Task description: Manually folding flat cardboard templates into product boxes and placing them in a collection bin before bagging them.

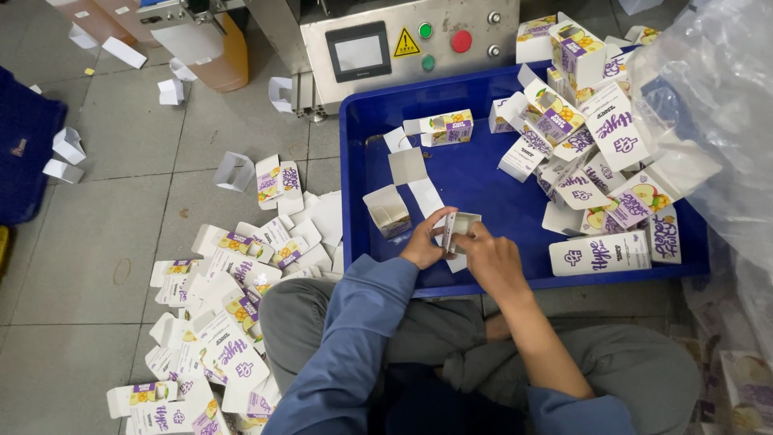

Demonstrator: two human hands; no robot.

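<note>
Over the blue tray (483, 197), both hands' fingers closed on one small white carton (457, 228).

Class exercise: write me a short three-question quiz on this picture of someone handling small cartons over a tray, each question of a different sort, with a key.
1. True or false: both hands, the left hand and the right hand, are on the same small white cardboard carton.
2. Where do the loose printed cartons lie heaped inside the large blue plastic tray? A) its right side B) its left side C) its near edge only
3. Fill in: on the grey metal control panel, the big round button is coloured ____.

Key: 1 true; 2 A; 3 red.
</note>
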